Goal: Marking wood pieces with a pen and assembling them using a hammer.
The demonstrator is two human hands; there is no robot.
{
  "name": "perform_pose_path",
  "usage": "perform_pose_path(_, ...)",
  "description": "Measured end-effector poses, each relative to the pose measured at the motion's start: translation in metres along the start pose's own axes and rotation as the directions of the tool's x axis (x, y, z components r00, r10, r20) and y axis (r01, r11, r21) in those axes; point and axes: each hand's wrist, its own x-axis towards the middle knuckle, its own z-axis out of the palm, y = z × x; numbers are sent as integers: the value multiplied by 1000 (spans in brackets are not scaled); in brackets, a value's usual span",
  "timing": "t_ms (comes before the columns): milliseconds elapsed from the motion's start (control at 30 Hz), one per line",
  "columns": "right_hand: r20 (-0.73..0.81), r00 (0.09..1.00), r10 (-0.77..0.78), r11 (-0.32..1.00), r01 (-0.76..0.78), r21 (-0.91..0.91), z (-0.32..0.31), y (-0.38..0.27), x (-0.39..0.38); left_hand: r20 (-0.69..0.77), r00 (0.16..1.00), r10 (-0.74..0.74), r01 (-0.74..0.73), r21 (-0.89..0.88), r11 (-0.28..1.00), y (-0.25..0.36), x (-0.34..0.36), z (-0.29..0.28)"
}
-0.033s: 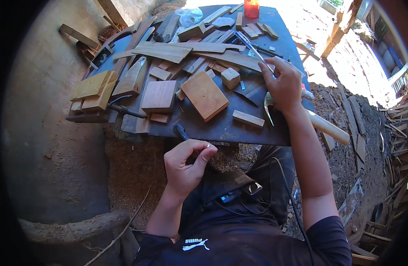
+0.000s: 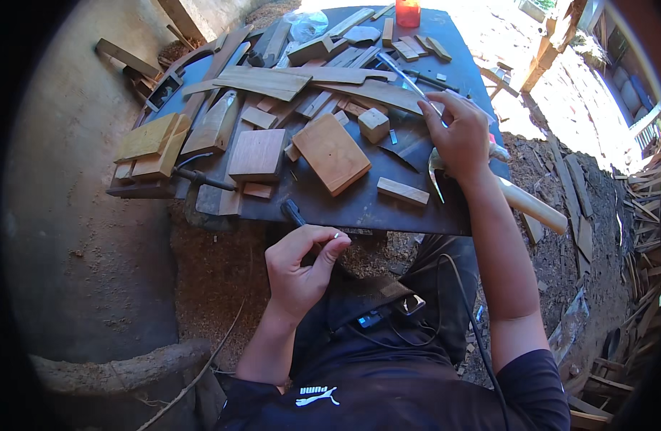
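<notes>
- Small pale object (image 2: 335, 235): pinched at the fingertips of the left hand (image 2: 299, 269), which is curled closed around it just off the near edge of the dark tabletop (image 2: 359, 205). It is too small to identify; it could be a nail or a chip of wood.
- Black handle (image 2: 293, 212): it pokes over the table edge just beyond the left hand's knuckles, touching or nearly touching them; its working end is hidden, so the tool cannot be named.
- Wooden handle (image 2: 533, 206): a pale, round shaft running from under the right wrist out past the table's right edge, long axis slanting away to the right. A curved metal claw (image 2: 435, 172) shows just on the near side of the right hand, so this reads as a hammer.
- Right hand (image 2: 461, 136): fingers bent and resting down on the table over the hammer's head end; whether they grip it or something beneath cannot be told, since the palm covers it. This hand is the nearer of the 2 to the hammer.
- Flat wooden board (image 2: 332, 153): to the left of the right hand, beyond the left hand, long axis diagonal.
- Small wooden cube (image 2: 373, 123): just beyond that board.
- Thin metal rod (image 2: 411, 84): runs away from the right fingertips towards the far clutter of offcuts.
</notes>
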Motion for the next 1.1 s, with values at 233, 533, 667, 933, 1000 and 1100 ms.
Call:
perform_pose_path(233,137,991,6,988,-27,153,-4,-5,-1,-59,998,-32,33,5,999,-4,0,10)
perform_pose_path(533,673,661,-331,934,128,334,-26,-22,-3,-41,998,37,-30,167,985,-13,3,7)
perform_pose_path(667,705,616,-350,932,156,326,-28,-24,-6,-117,973,201,-177,187,966,-19,11,12)
perform_pose_path(933,620,633,-463,876,221,428,-21,-35,-13,20,988,155,-156,86,984,-16,44,10)
perform_pose_path(1000,631,628,-456,880,211,426,-20,-35,-13,25,995,-101,99,73,992,-7,46,10)
perform_pose_path(1100,632,653,-417,898,190,396,-20,-34,-16,52,994,-96,92,69,993,-11,51,16)
